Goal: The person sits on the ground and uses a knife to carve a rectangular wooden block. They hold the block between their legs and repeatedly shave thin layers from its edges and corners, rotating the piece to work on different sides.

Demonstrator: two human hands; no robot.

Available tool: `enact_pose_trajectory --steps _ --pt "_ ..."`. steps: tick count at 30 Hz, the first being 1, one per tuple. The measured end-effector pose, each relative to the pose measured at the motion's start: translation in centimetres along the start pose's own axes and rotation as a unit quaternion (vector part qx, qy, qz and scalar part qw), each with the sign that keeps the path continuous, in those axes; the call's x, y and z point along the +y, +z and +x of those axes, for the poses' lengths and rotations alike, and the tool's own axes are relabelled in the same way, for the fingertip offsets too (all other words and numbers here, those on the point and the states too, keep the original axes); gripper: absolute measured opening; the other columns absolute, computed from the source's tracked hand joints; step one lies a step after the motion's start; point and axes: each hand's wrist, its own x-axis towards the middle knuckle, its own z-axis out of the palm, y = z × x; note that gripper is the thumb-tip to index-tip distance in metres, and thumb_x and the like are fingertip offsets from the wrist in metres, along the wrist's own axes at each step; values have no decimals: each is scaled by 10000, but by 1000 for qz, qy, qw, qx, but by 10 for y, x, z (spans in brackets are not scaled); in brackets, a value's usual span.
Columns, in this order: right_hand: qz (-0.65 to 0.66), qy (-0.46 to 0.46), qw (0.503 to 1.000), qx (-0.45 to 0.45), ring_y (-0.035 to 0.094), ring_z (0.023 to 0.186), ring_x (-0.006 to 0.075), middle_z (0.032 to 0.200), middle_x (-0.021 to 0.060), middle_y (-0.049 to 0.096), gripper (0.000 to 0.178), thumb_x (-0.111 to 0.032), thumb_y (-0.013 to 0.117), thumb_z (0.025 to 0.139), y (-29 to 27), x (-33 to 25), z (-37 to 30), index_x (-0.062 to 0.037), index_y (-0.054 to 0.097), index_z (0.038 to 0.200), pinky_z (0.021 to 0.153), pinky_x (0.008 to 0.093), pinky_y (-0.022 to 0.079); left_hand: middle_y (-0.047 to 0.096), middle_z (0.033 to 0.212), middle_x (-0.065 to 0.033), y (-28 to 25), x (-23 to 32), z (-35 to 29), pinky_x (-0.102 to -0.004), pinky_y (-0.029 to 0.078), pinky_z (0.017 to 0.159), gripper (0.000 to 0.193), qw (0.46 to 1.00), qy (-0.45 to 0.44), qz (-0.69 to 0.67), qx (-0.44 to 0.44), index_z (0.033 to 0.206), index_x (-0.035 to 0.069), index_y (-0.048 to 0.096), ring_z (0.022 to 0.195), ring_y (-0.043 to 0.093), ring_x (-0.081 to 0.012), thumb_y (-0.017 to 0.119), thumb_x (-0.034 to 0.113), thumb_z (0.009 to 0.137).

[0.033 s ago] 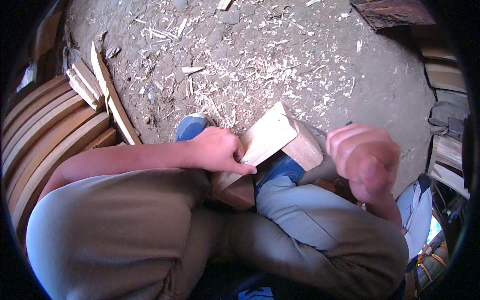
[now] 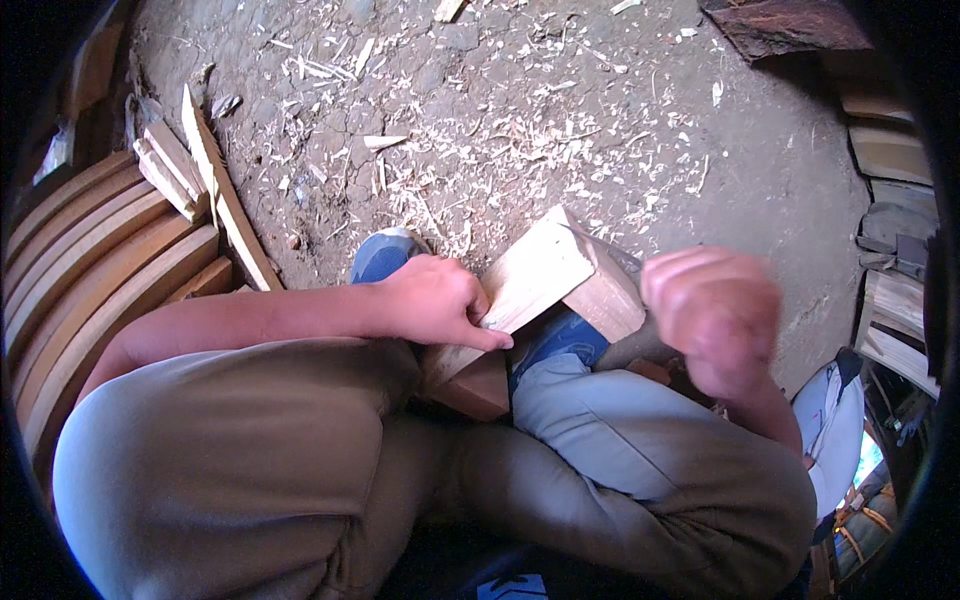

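Note:
My left hand [image 2: 440, 303] is closed round the lower left part of a pale wooden block [image 2: 537, 277], its thumb lying along the near edge. The block slants up and away from me between my legs. Against its far right corner lies a thin dark metal blade [image 2: 607, 249], which runs back to my right hand [image 2: 715, 315]. That hand is a fist, smeared by motion, and hides the handle. Whether the tool is a saw or a knife I cannot make out. Another squared wooden piece [image 2: 607, 298] shows under the block's right end, above my blue shoe [image 2: 563, 338].
Curved wooden boards [image 2: 110, 290] are stacked at the left, with a long pointed offcut [image 2: 228, 200] beside them. Pale shavings [image 2: 520, 140] litter the dirt floor ahead. Planks [image 2: 895, 300] line the right side, near a white cloth-like thing [image 2: 835, 425].
My right fist has shifted slightly left toward the block and is more blurred. My left hand and the block stay where they were.

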Motion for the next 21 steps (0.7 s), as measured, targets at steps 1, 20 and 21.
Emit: enact_pose_trajectory --steps 1,20,21 --pt "-15 -11 1000 7 410 430 243 528 87 429 407 -195 583 886 1 11 -5 -24 405 563 448 390 303 699 666 -143 -1 1 1 -410 566 649 618 1000 1 -2 -3 756 78 783 670 711 -334 691 685 835" --pt "-27 -33 999 -22 456 433 248 519 83 453 393 -181 567 902 10 25 0 -23 456 560 453 391 334 711 680 -136 2 2 -2 -410 571 661 610 1000 0 6 1 771 82 797 680 713 -333 699 681 832" --pt "-65 -52 996 -34 467 437 244 516 82 457 402 -190 570 903 8 38 3 -29 457 553 453 388 335 712 683 -135 1 1 -2 -411 570 659 611 1000 1 3 5 773 82 797 678 712 -332 699 682 831"
